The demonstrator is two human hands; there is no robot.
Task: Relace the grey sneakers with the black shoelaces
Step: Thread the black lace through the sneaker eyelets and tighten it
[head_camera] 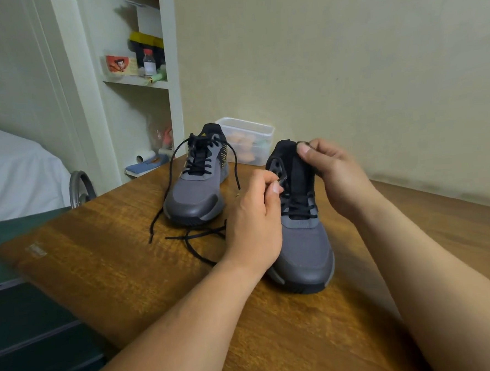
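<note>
A clear plastic tub (246,133) sits at twelve o'clock by the wall, behind two shoes on the brown wooden worktop (123,278). The farther grey sneaker (195,194), at eleven o'clock from the nearer one, trails its black shoelace (199,166) loose over the wood. The nearer grey sneaker (302,247) stands between the hands, its nine-o'clock side partly hidden by the left hand (255,227), whose grip is pinched on that shoe's black lace (299,207) by the eyelets. The right hand (335,174) pinches a lace end at the tongue's top.
</note>
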